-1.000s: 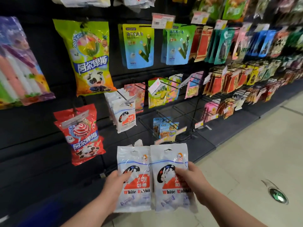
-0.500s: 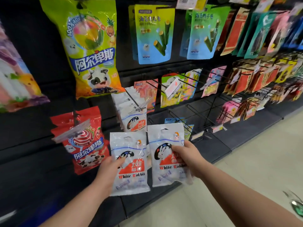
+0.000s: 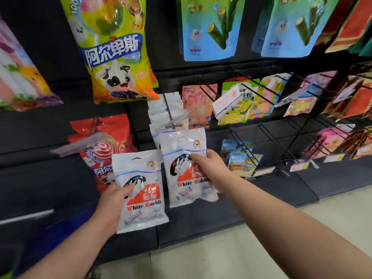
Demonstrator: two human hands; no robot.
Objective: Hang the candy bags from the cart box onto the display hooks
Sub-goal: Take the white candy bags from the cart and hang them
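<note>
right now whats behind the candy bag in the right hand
Behind the candy bag, more white bags hang on a hook; their lower parts are hidden.

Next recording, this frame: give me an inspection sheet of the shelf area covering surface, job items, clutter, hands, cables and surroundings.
Surface: black display wall, hung with snack packs.
Job's things: left bag held low; right bag raised to the tip of the hook, which carries matching white bags. Whether it is hung cannot be told. The cart box is not in view.
Clutter: nothing seen.
Hands: left hand grips the left bag; right hand grips the right bag.
Cables: nothing seen.
Surroundings: red lollipop bag, green bag, blue bags, pale floor.
</note>
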